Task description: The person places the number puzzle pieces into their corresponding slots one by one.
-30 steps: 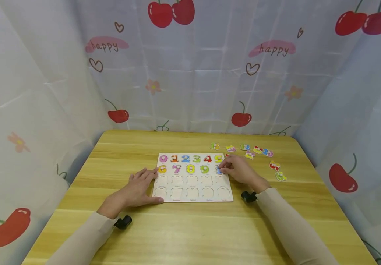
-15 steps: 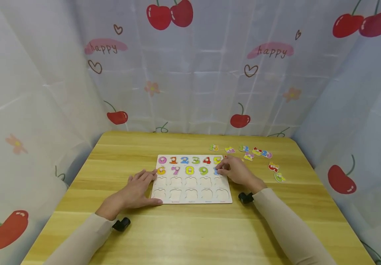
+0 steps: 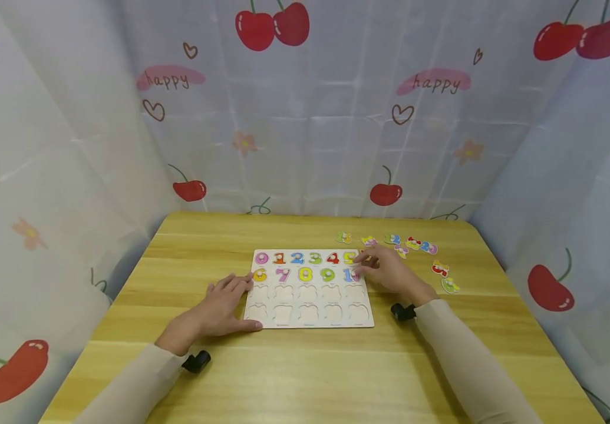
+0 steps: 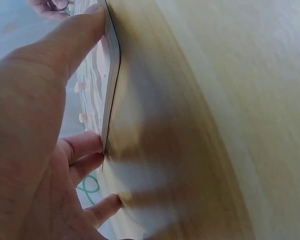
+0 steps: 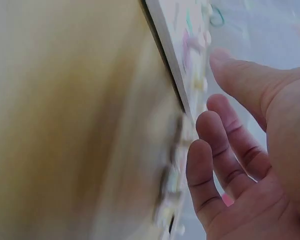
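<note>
A white number puzzle board (image 3: pixel 293 298) lies on the table, its top two rows filled with colourful knobbed number pieces and its lower two rows showing bare recesses. My left hand (image 3: pixel 220 309) spreads over the board's left side, thumb on the near-left corner and fingertips against the left edge. In the left wrist view the thumb (image 4: pixel 72 37) rests on the board's rim. My right hand (image 3: pixel 392 274) hovers at the right edge beside the number 10 piece (image 3: pixel 351 275), which sits in the second row. In the right wrist view its fingers (image 5: pixel 212 132) are loosely bent, thumb apart, holding nothing.
Several loose number pieces lie beyond and right of the board, among them a green-and-yellow 13 (image 3: pixel 344 238), a blue-and-green 12 (image 3: pixel 392 239) and a 20 (image 3: pixel 428 248). A wooden table (image 3: pixel 305 377) carries everything. A cherry-print curtain (image 3: pixel 305 129) surrounds it.
My right hand has let go of the 10 piece and drawn back slightly to the right, uncovering it. My left hand stays on the board. The head view shifts a little.
</note>
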